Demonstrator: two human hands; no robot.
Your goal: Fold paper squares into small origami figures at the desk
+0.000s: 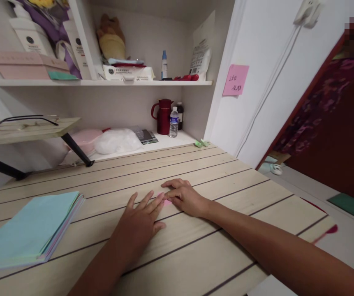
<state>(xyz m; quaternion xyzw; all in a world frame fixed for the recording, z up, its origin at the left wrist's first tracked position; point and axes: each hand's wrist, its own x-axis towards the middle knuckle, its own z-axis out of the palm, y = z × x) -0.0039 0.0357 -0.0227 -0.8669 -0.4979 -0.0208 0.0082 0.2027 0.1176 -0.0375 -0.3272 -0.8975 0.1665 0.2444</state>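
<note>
A small piece of pink paper point(167, 202) lies on the wood-striped table, mostly covered by my fingers. My left hand point(141, 218) rests palm down with its fingers spread, the fingertips pressing on the paper's left side. From the right, my right hand point(185, 198) bends its fingers over the paper, thumb and forefinger close together at its edge. How the paper is folded beneath the fingertips is hidden. To the left of my left hand sits a stack of coloured paper point(31, 226), light blue sheet on top.
Small green folded paper pieces point(201, 143) lie at the table's back edge. Behind stand a red jug point(163, 117) and a water bottle point(173, 123), beside a plastic bag point(118, 141). A raised wooden stand point(68, 125) with glasses is at left.
</note>
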